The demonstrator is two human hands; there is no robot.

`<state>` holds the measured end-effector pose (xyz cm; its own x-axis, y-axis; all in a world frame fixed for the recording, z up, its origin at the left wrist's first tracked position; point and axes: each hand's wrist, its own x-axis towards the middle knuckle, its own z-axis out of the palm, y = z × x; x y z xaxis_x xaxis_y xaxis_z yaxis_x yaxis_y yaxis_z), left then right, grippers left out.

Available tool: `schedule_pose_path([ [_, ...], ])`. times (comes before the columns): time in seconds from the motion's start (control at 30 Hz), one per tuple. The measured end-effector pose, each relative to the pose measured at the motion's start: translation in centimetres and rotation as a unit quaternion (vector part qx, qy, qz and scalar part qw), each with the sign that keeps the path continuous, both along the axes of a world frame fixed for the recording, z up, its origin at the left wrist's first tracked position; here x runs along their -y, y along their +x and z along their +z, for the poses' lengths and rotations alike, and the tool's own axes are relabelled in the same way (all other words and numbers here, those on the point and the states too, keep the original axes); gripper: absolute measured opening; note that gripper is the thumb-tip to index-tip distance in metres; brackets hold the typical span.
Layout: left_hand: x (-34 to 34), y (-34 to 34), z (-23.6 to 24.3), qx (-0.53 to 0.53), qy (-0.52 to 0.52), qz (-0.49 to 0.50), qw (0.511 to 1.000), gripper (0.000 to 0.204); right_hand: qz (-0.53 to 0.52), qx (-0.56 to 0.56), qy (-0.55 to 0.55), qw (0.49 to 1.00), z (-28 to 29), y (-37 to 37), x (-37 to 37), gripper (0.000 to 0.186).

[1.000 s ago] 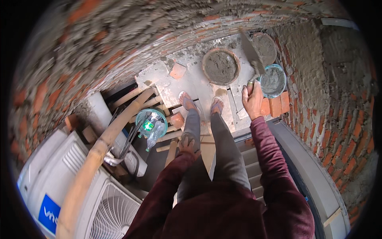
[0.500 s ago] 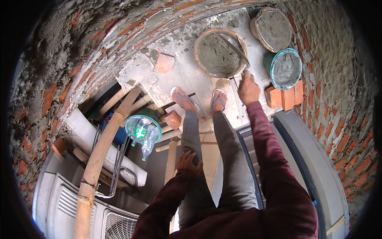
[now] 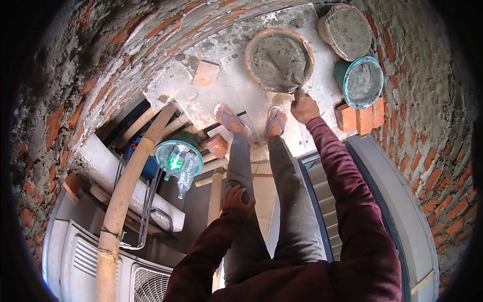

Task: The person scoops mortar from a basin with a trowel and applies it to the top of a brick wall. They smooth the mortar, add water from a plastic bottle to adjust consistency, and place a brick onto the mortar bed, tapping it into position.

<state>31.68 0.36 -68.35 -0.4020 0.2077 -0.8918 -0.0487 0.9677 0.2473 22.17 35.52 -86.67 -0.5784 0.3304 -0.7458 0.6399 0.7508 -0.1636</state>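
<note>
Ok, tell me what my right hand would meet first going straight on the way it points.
Most likely the near rim of the wide brown basin, just ahead of your right hand; its height above that rim is unclear from this view.

Basin (image 3: pixel 274 90): matt rim; mortar (image 3: pixel 271 54) inside wet-lkg, lumpy. R of basin: smooth plastic bucket (image 3: pixel 341 76), rough matt bricks (image 3: pixel 365 121). Lower L of basin: glossy clr plastic bottles (image 3: pixel 187 174), smoothish bamboo pole (image 3: pixel 124 194).
</note>
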Motion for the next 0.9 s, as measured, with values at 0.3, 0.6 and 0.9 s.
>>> schedule_pose_path([
  [0.3, 1.5, 0.7, -0.5, -0.026, 0.013, 0.024, 0.999, 0.049, -0.035, 0.091, -0.081, 0.992, 2.9, -4.1, -1.5, 0.046],
  [0.6, 1.9, -0.1, -0.5, -0.043, 0.033, 0.041, 0.998, 0.049, 0.123, 0.011, -0.105, 0.987, -3.2, -2.2, -2.0, 0.034],
  [0.9, 4.2, 1.8, -2.1, -0.068, 0.110, 0.007, 0.992, 0.048, 0.139, -0.030, -0.302, 0.943, -6.3, -1.2, -2.9, 0.018],
])
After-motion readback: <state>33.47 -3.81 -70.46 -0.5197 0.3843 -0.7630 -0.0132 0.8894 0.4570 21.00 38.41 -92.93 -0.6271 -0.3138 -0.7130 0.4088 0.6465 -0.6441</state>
